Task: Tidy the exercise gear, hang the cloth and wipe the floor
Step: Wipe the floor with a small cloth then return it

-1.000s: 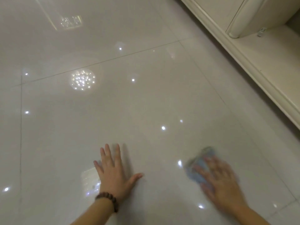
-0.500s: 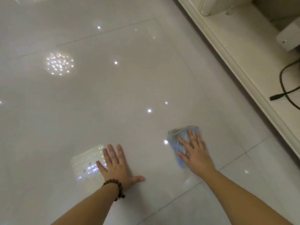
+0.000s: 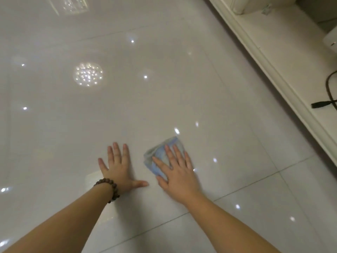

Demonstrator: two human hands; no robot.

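While the right hand's fingers (image 3: 175, 157) lie straight and spread on top of the cloth (image 3: 160, 157), the right hand (image 3: 179, 177) presses the cloth flat against the floor (image 3: 164, 88). The cloth is pale blue, crumpled, and shows beyond the fingertips and on the thumb side of the hand. No container is in view; the cloth lies directly on the floor.

Just beside the cloth, on its thumb side, the left hand (image 3: 119, 170) rests palm down on the floor. Its fingers are straight and spread, the thumb pointing toward the cloth, and it holds nothing. A bracelet (image 3: 110, 189) of dark beads circles the left wrist.

Past the cloth on its other side, well apart, a cream ledge (image 3: 273, 73) borders the glossy tiles. A black cable (image 3: 326, 101) lies on that ledge.
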